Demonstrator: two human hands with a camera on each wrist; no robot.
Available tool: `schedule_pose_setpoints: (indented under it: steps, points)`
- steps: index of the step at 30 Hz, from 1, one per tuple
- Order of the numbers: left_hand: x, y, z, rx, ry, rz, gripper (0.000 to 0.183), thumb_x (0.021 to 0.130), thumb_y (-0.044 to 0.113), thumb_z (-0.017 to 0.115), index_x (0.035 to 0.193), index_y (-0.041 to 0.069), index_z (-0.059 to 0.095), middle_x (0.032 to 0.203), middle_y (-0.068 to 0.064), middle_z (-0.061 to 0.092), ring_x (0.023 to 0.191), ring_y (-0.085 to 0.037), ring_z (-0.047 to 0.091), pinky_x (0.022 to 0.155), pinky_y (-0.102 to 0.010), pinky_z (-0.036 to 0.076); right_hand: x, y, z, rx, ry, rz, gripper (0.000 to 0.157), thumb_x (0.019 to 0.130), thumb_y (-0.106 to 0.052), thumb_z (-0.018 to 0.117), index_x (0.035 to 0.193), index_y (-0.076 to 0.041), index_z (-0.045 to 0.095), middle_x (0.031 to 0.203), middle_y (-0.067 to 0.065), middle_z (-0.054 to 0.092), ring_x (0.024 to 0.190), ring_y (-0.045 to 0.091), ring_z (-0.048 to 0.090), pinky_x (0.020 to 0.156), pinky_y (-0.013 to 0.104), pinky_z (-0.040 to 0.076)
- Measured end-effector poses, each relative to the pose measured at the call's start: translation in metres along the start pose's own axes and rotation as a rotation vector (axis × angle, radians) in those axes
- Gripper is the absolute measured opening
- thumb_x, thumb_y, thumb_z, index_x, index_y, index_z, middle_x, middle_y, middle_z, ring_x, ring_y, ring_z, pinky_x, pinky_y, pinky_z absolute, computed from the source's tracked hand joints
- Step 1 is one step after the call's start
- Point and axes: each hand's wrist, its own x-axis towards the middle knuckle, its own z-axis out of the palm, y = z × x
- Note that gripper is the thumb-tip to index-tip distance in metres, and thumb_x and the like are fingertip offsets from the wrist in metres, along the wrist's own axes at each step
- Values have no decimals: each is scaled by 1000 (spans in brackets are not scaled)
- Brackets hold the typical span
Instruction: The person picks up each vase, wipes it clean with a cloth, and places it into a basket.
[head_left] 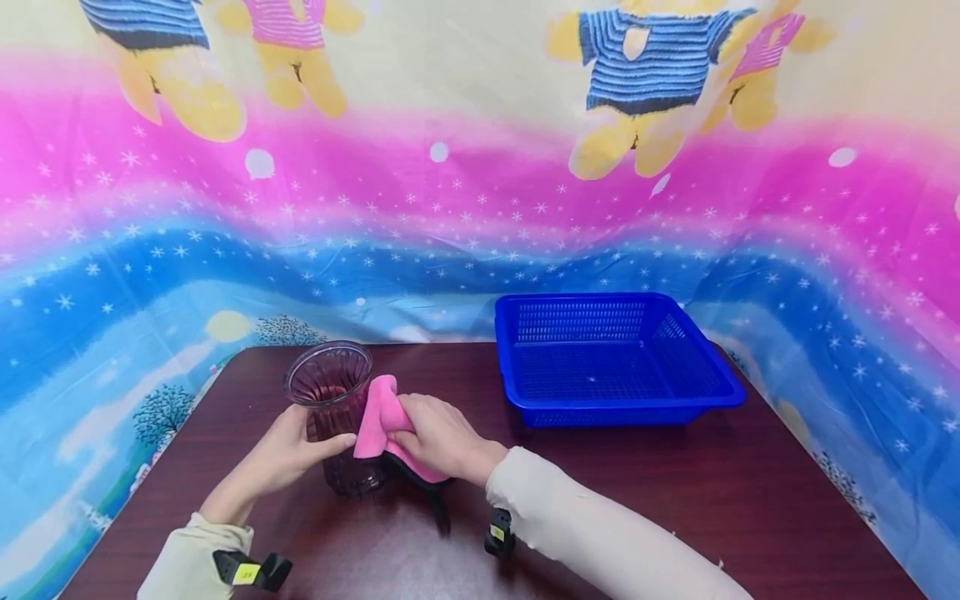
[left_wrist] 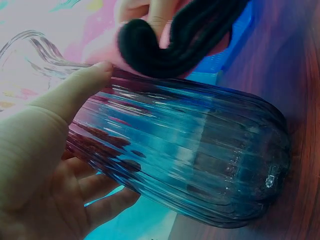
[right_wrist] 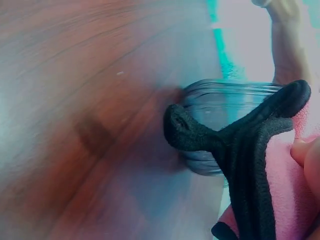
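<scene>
Behind the brown tabletop (head_left: 735, 483) hangs a printed curtain (head_left: 480, 200), and a blue basket (head_left: 622, 414) sits by the far edge, toward the far right corner. Nearer the left edge than the right is a see-through ribbed vase (head_left: 333, 421), the left hand (head_left: 288, 450) curled round its side, while the right hand (head_left: 446, 433) grips a smaller pink cloth (head_left: 375, 425) with black trim against the vase.

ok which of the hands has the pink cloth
The right hand: it grips the black-edged pink cloth, while the left hand holds the ribbed, see-through vase.
</scene>
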Motion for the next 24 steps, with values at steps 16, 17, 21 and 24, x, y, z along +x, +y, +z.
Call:
schedule_pose_setpoints:
  steps: [16,17,21,24]
  points:
    - [-1,-3,1,8,-9,-3,57,84,24,75,131,7,49,122,-14,66,102,5,57,87,-21,51,8,-8,-14,51,23,5,16,90,-31,67,98,-19,61,92,-6,66,83,8,60,73,26,53]
    - [-1,-3,1,9,-10,-3,57,84,24,75,131,7,49,122,-13,66,102,4,57,87,-21,51,8,-9,-14,48,22,6,16,90,-31,67,99,-19,61,92,-6,66,82,8,60,73,26,52]
    - [0,-1,0,33,-4,-11,58,83,27,75,132,9,49,123,-12,65,106,-5,60,90,-24,51,7,-9,-12,42,24,17,16,90,-31,67,97,-18,62,90,-5,65,80,9,60,73,25,52]
    - [-1,-1,-1,53,2,-15,59,83,28,75,133,10,49,125,-12,65,110,-12,60,92,-26,51,7,-10,-9,31,26,25,17,89,-32,68,97,-18,62,89,-5,65,81,9,60,73,25,52]
